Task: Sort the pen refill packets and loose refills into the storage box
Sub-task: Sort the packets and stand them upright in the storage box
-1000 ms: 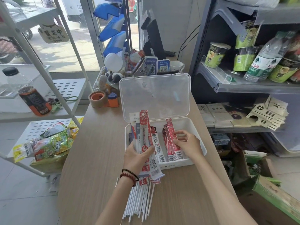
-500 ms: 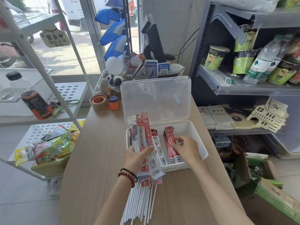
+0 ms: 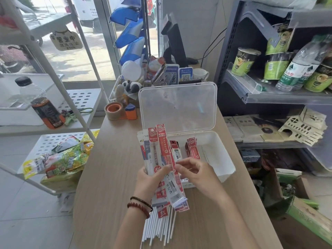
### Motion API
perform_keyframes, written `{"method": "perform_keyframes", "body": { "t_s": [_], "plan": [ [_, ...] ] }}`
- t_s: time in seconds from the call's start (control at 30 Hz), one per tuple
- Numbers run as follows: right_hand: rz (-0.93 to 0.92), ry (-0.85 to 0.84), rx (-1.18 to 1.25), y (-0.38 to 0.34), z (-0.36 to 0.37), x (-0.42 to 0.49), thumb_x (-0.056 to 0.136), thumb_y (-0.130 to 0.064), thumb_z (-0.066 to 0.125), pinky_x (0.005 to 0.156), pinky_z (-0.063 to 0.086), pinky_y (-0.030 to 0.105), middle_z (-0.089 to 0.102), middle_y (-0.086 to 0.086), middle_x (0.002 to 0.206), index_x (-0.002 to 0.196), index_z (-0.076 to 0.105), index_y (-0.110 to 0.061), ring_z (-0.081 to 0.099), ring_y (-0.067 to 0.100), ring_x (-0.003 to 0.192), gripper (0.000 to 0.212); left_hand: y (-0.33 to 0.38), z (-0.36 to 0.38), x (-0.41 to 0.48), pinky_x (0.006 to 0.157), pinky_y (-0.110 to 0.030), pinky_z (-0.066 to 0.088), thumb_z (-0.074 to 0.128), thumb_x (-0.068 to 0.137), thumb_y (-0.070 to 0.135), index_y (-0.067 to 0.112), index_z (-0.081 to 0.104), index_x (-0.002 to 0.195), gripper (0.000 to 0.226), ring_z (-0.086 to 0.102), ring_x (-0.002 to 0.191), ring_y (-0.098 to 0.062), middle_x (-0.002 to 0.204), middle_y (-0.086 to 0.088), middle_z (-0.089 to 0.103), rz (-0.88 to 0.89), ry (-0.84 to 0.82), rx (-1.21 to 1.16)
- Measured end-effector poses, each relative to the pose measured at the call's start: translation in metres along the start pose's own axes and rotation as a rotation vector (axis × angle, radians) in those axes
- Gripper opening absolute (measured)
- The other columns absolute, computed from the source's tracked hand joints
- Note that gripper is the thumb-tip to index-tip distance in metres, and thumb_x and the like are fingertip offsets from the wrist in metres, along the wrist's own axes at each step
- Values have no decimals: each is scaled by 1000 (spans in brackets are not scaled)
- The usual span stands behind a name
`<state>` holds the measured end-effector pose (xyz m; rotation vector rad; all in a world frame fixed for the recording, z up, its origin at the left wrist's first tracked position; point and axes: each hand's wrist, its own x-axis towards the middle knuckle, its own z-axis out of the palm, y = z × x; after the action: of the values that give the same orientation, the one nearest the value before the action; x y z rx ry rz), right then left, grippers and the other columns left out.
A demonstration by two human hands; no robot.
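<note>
My left hand (image 3: pixel 150 180) grips a fanned stack of red-and-white pen refill packets (image 3: pixel 159 151), held upright over the table's middle. My right hand (image 3: pixel 195 174) is at the stack's right edge, its fingertips pinching one packet there. Behind them the white storage box (image 3: pixel 222 159) stands with its clear lid (image 3: pixel 179 106) raised. Inside it, a few red packets (image 3: pixel 193 150) lean upright near the middle, and another packet (image 3: pixel 176 150) stands to their left. Several loose white refills (image 3: pixel 159 229) lie in a bundle on the wooden table (image 3: pixel 111 177), below my left wrist.
A tape roll (image 3: pixel 114 110) and an orange dispenser (image 3: pixel 131 112) sit at the table's far left. Behind the box are a tray of trinkets (image 3: pixel 133 85) and a mug (image 3: pixel 200 74). A white rack with snack bags (image 3: pixel 61 159) stands left; grey shelving (image 3: pixel 269 94) right.
My right hand has left the packets inside the box and come back to the stack in my left hand. The stack has risen slightly.
</note>
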<state>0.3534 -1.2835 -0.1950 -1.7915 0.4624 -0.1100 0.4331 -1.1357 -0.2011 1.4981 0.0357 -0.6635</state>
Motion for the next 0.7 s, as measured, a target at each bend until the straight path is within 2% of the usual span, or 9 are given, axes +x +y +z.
{"method": "perform_keyframes", "body": {
  "t_s": [0.1,0.2,0.3,0.37,0.47,0.57,0.7],
  "plan": [
    [-12,29,14,-6,2,-1,71,-56,73,65,54,16,74,-9,92,104,68,-31,71,3,80,42,2,-1,-3,50,-22,54,79,70,19,11,63,98,33,73,64,-17,79,-6,74,32,-9,38],
    [-3,50,26,-11,3,0,67,-50,77,63,55,19,74,-6,91,102,68,-25,70,5,81,44,4,-1,-5,50,-22,54,79,68,20,12,64,97,34,73,65,-17,77,-5,74,54,-19,55],
    [64,-49,55,-11,1,1,75,-38,79,67,59,24,74,-3,94,102,69,-20,71,8,85,34,4,-1,-3,54,-26,56,79,72,17,11,64,98,31,73,68,-20,83,-8,74,55,24,43],
    [96,-105,79,-9,1,0,81,-30,77,74,61,34,75,1,97,103,69,-15,72,14,89,28,3,-2,-1,57,-29,57,79,73,17,12,64,98,30,73,70,-22,85,-9,75,53,56,29],
    [126,-106,157,-5,3,0,87,-25,72,80,60,42,75,9,99,104,64,-8,72,23,93,25,2,-3,1,58,-30,57,79,73,18,13,65,97,29,73,69,-22,83,-9,75,61,81,30],
    [119,-50,139,-3,3,0,90,-27,69,74,60,29,75,5,97,103,61,-11,72,18,92,22,0,-3,2,56,-29,57,79,72,19,13,64,96,29,73,67,-21,82,-8,74,59,104,26],
    [102,171,128,2,-3,8,90,-27,67,61,55,15,76,-2,89,98,62,-17,72,5,78,13,0,-5,1,55,-30,57,78,73,19,13,63,96,29,72,67,-20,83,-9,73,31,115,8]
  ]
}}
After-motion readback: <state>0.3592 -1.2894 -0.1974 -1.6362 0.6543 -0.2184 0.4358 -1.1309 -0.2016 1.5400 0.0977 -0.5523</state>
